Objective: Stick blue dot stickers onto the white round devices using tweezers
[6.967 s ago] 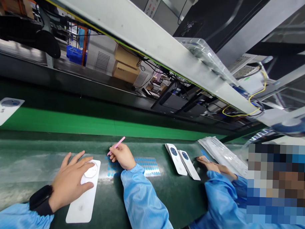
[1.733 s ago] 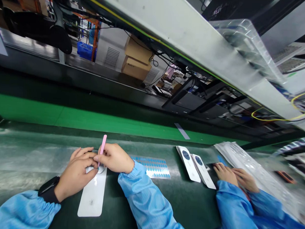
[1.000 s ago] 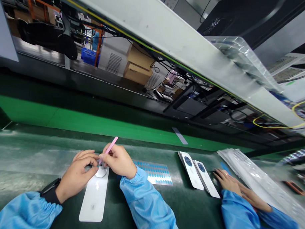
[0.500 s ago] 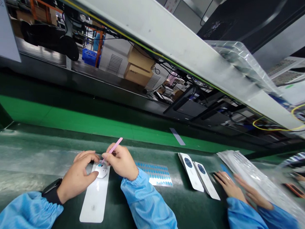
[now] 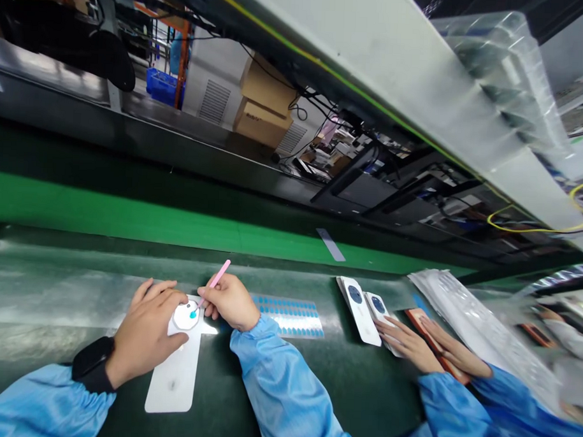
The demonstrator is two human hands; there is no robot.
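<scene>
A white phone back cover (image 5: 173,383) lies on the green bench with its round camera area (image 5: 185,310) at the far end. On that area shows a small teal round piece (image 5: 193,315). My left hand (image 5: 146,334) rests over the cover's left side, fingers spread and thumb across it below the camera area. Held between the fingertips of my right hand (image 5: 233,304) is a slim pink tool (image 5: 219,274), its lower end near the camera area's right edge. Beside my right wrist lies a clear sheet of blue stickers (image 5: 288,317).
Stacked white phone covers (image 5: 367,320) with dark camera rings lie to the right. A co-worker's hand (image 5: 409,344) touches one stack; the other hand (image 5: 452,351) is on an orange-brown flat piece (image 5: 419,318). Clear plastic packaging (image 5: 460,307) lies beyond. A beam (image 5: 350,42) crosses above.
My right hand has shifted slightly up from the camera area, leaving the teal piece in plain view. The co-worker's hands have moved to the phone covers and an orange-brown piece.
</scene>
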